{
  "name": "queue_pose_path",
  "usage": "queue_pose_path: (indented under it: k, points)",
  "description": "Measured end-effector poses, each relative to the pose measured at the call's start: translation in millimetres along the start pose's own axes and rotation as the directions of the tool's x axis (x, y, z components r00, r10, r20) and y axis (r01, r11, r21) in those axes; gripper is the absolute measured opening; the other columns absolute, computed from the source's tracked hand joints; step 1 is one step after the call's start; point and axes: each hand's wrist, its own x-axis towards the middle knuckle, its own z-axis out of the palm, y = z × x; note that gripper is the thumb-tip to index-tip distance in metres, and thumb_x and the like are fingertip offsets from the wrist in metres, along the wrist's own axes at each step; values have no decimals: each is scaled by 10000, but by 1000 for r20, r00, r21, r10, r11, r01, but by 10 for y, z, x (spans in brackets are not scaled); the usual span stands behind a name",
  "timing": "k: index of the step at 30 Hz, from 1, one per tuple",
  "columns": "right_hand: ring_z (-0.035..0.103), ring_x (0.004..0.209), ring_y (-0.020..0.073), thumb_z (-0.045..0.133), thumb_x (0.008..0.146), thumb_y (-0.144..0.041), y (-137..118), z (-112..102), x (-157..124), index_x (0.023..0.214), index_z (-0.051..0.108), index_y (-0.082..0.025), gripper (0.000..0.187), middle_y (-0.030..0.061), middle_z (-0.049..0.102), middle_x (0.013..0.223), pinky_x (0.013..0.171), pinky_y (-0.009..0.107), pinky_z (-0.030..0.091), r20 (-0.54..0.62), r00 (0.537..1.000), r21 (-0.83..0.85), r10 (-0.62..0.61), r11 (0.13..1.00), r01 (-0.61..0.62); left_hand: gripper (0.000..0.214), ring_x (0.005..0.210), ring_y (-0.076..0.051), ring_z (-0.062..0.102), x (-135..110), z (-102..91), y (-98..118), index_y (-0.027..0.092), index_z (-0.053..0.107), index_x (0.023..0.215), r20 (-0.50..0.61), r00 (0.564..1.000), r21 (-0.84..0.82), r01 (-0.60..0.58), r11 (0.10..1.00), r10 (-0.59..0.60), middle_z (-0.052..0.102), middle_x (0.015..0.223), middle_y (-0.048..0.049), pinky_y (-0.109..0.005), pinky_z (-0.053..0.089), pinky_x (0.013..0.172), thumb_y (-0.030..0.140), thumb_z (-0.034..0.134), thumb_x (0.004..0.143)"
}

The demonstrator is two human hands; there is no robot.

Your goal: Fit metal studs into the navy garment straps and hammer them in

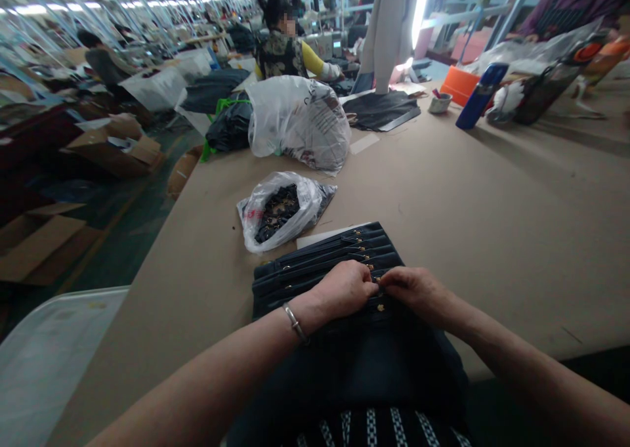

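A stack of dark fabric strips with zippers and small gold pulls [325,256] lies at the near edge of the brown table [492,204]. My left hand [344,289], a metal bangle on its wrist, and my right hand [418,291] rest on the nearest strip. Their fingertips meet in a pinch around a small gold zipper pull [378,279]. Just behind the stack lies a clear plastic bag of dark zipper parts [280,207], its mouth open toward me.
A large white plastic bag [300,122] and black bags sit farther back on the left. Dark fabric, an orange box [460,85], a blue bottle [480,96] and a small bowl stand at the far right. A person sits beyond. Cardboard boxes line the floor on the left; a white bin [49,355] stands near me.
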Motion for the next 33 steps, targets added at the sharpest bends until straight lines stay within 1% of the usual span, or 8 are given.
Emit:
queue_pose_path:
  k: [4, 9, 13, 16, 21, 27, 30, 33]
  points:
    - [570, 681, 102, 474, 765, -249, -42, -29, -8, 835, 674, -216, 215, -14, 676, 755, 656, 243, 431, 49, 999, -15, 7, 1000, -6, 142, 576, -133, 505, -14, -4, -3, 164, 605, 665, 22, 1000, 24, -1, 1000, 0, 578, 620, 0, -245, 317, 511, 266, 555, 752]
    - [533, 626, 97, 449, 748, -216, -43, -19, 1, 780, 659, -206, 213, -12, 647, 698, 600, 237, 398, 74, 997, -61, 10, 998, -5, 181, 564, -146, 494, -33, 15, 9, 160, 577, 616, 6, 1000, 81, -31, 996, 30, 577, 630, -29, -257, 298, 507, 265, 531, 756]
    - [500, 606, 90, 441, 723, -176, -33, 14, 24, 736, 637, -197, 197, -3, 629, 680, 593, 235, 361, 45, 999, -188, -20, 982, 28, 192, 568, -162, 506, -41, 35, 25, 156, 591, 619, -20, 999, 158, -39, 987, 43, 588, 642, -54, -267, 309, 521, 264, 530, 766]
    - [479, 616, 89, 427, 721, -162, -39, 34, 29, 705, 600, -187, 176, 12, 617, 696, 594, 237, 336, 10, 999, -264, -40, 964, 41, 197, 611, -194, 537, -45, 46, 22, 162, 608, 649, -38, 998, 223, -45, 974, 55, 604, 678, -73, -280, 366, 563, 282, 515, 775]
    - [424, 569, 76, 447, 715, -201, -37, 43, 55, 682, 541, -189, 100, -19, 554, 626, 554, 228, 298, 16, 1000, -221, 26, 975, -22, 217, 678, -247, 576, -43, 60, 21, 165, 621, 692, -35, 999, 286, -27, 958, 38, 613, 721, -104, -328, 448, 635, 311, 487, 777]
    - [436, 584, 77, 480, 688, -197, -8, 7, 99, 679, 529, -185, 52, -29, 540, 626, 553, 222, 313, 56, 997, -166, 50, 985, -40, 218, 710, -277, 590, -61, 24, -19, 157, 619, 709, -60, 998, 370, 35, 928, -14, 620, 755, -134, -358, 458, 653, 266, 440, 771]
    - [478, 627, 91, 482, 742, -232, -86, -37, 80, 743, 572, -190, 98, -6, 590, 695, 587, 238, 335, 12, 1000, -236, 9, 972, -6, 240, 721, -251, 576, -113, -58, -48, 169, 600, 726, -115, 993, 271, 22, 962, 9, 615, 759, -98, -331, 432, 656, 351, 470, 813]
    - [543, 745, 120, 453, 818, -303, -283, -4, 33, 870, 602, -204, 187, 33, 634, 867, 668, 261, 399, -90, 982, -240, -164, 961, 138, 350, 746, -206, 557, -161, -108, -29, 184, 587, 843, -197, 978, -38, -79, 996, 70, 609, 800, -51, -293, 411, 670, 502, 443, 868]
